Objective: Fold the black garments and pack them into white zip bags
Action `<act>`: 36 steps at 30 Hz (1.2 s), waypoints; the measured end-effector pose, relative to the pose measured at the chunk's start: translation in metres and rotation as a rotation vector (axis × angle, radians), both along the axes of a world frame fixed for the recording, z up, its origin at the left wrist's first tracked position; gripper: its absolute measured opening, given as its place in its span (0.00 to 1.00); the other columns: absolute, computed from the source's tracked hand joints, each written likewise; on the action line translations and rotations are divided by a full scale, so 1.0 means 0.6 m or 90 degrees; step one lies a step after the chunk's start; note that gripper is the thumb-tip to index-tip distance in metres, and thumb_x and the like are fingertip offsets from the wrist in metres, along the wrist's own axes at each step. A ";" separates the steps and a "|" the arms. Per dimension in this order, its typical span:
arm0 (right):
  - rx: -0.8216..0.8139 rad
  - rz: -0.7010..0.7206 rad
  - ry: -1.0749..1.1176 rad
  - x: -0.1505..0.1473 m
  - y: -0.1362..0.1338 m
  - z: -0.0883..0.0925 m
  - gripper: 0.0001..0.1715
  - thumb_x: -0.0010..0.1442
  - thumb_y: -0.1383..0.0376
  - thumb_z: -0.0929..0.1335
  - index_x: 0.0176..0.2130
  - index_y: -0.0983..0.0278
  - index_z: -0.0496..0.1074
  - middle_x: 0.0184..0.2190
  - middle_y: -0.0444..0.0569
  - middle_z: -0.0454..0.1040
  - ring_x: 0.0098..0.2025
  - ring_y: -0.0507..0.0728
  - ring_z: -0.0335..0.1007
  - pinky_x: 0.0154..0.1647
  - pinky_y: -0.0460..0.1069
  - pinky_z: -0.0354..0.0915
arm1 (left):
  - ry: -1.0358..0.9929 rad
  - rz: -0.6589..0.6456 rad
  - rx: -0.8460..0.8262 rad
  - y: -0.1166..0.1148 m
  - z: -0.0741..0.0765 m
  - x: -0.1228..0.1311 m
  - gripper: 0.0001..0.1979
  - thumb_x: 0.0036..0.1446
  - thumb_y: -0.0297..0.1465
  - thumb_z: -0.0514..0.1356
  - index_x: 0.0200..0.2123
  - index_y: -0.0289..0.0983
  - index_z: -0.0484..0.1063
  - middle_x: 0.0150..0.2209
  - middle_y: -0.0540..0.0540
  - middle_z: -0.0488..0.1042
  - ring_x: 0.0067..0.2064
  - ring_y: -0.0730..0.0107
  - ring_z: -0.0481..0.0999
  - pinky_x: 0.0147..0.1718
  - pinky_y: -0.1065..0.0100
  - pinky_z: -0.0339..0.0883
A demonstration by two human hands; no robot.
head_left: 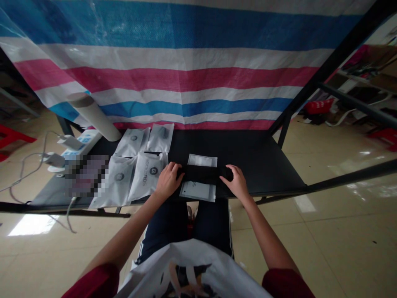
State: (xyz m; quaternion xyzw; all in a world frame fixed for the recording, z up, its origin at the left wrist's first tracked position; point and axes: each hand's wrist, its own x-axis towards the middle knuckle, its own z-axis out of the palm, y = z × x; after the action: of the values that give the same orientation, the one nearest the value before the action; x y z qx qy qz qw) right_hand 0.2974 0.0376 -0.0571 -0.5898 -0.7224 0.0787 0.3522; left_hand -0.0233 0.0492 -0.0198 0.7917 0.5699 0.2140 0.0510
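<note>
A folded black fabric strip point(201, 174) lies across the middle of the black table point(248, 165). My left hand point(169, 180) grips its left end, and my right hand point(236, 181) holds its right end. Under the strip lies a white-and-clear zip bag point(198, 191), with its upper part point(202, 160) showing beyond the fabric. Just left of my left hand, several white printed pouches lie in a loose group, the nearest being point(146, 175). Part of the table's left side is hidden by a pixelated patch point(87, 176).
A cardboard tube point(94, 117) leans at the table's back left, before a striped tarp point(186, 82). A power strip point(79, 142) with white chargers and cables sits at the left edge. Black metal frame bars point(356, 99) run along the right; a tiled floor surrounds the table.
</note>
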 end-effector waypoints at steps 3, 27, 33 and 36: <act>-0.029 -0.039 -0.078 0.012 0.008 -0.003 0.26 0.56 0.51 0.71 0.50 0.62 0.73 0.54 0.58 0.71 0.60 0.70 0.61 0.56 0.64 0.63 | 0.033 -0.031 -0.031 0.019 0.009 -0.002 0.24 0.59 0.34 0.58 0.58 0.37 0.64 0.55 0.36 0.66 0.56 0.48 0.65 0.50 0.52 0.64; -0.102 0.058 0.240 -0.125 0.193 0.109 0.15 0.54 0.66 0.70 0.43 0.60 0.68 0.38 0.47 0.79 0.42 0.58 0.76 0.45 0.51 0.68 | -0.305 -0.039 -0.098 -0.141 0.058 0.100 0.06 0.60 0.30 0.54 0.41 0.40 0.66 0.38 0.47 0.66 0.36 0.69 0.72 0.37 0.68 0.66; -0.160 0.049 -0.084 -0.195 0.180 0.054 0.10 0.58 0.69 0.69 0.42 0.58 0.71 0.42 0.47 0.78 0.44 0.59 0.74 0.46 0.53 0.66 | -0.132 -0.026 -0.148 -0.164 -0.002 0.119 0.21 0.59 0.42 0.58 0.52 0.38 0.68 0.45 0.42 0.68 0.38 0.64 0.73 0.38 0.63 0.69; -0.063 0.062 -0.115 -0.194 0.170 0.061 0.14 0.57 0.69 0.70 0.45 0.61 0.71 0.48 0.52 0.75 0.50 0.62 0.70 0.51 0.56 0.64 | -0.019 -0.063 -0.099 -0.162 -0.010 0.106 0.31 0.50 0.46 0.66 0.55 0.38 0.68 0.47 0.39 0.68 0.48 0.52 0.71 0.46 0.55 0.68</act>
State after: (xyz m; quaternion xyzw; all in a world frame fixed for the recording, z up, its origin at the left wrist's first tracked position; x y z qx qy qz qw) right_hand 0.1809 0.1396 -0.0203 -0.5754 -0.7742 0.0778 0.2517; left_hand 0.0401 -0.0482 -0.0258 0.8093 0.5442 0.1777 0.1313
